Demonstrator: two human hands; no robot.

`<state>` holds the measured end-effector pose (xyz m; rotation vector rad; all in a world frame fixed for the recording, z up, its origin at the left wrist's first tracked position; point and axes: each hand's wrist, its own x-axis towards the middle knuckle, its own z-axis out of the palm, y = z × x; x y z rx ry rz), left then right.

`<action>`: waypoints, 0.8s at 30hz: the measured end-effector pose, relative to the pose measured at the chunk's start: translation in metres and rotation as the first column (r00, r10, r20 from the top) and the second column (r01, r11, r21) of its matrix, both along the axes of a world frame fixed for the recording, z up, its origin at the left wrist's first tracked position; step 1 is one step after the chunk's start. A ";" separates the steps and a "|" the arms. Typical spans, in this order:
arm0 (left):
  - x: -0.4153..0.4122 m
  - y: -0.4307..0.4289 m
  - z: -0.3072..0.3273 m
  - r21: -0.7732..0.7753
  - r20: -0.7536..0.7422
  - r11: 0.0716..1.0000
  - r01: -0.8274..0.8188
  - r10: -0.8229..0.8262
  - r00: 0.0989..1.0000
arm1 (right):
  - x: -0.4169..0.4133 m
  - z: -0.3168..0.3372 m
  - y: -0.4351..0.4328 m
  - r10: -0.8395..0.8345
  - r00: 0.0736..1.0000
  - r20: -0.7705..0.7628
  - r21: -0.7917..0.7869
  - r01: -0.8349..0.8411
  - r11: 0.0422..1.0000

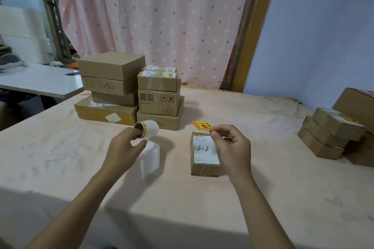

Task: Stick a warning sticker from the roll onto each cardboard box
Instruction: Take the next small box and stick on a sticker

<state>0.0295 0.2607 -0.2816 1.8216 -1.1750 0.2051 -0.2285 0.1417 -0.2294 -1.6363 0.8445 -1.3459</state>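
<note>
A small cardboard box (205, 169) with a white label marked "2-2" lies on the table in front of me. My right hand (232, 147) hovers over its right side and pinches a yellow and red warning sticker (203, 125) above the box's far edge. My left hand (125, 144) holds the sticker roll (146, 129) above the table left of the box. A blurred white strip of backing paper (150, 159) hangs from the roll.
A stack of several cardboard boxes (113, 79) stands at the back left, another stack (159, 97) beside it. More boxes (332, 131) are piled at the right edge. A pink cloth (263, 198) covers the table. A curtain hangs behind.
</note>
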 end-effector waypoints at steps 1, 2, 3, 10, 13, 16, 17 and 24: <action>0.005 0.002 -0.008 0.036 -0.012 0.999 -0.007 0.007 1.000 | 0.000 -0.002 -0.001 0.006 1.000 -0.003 0.013 -0.006 1.000; 0.010 0.004 -0.015 0.066 -0.025 0.998 -0.015 0.016 1.000 | 0.000 -0.004 -0.002 0.009 1.000 -0.004 0.027 -0.009 1.000; 0.013 0.007 -0.021 0.091 -0.040 0.996 -0.021 0.025 0.999 | 0.001 -0.006 -0.002 0.011 1.000 -0.001 0.041 -0.011 0.999; 0.027 0.015 -0.039 0.248 -0.034 0.968 0.024 -0.016 0.999 | 0.005 -0.017 -0.007 0.047 0.999 0.022 0.131 -0.049 0.990; 0.029 0.017 -0.038 0.238 0.013 0.971 0.030 -0.034 0.999 | 0.006 -0.021 -0.011 0.033 0.999 0.034 0.170 -0.039 0.985; 0.029 0.023 -0.039 0.223 0.033 0.975 -0.023 0.016 0.999 | 0.005 -0.024 -0.016 0.017 0.999 0.035 0.187 -0.023 0.982; 0.029 0.025 -0.039 0.215 0.021 0.976 -0.030 0.026 0.999 | 0.004 -0.025 -0.017 0.016 1.000 0.025 0.191 -0.021 0.981; 0.024 0.040 -0.039 0.132 -0.228 0.991 0.012 0.019 0.974 | 0.005 -0.038 -0.024 0.020 0.997 -0.068 0.222 -0.004 0.975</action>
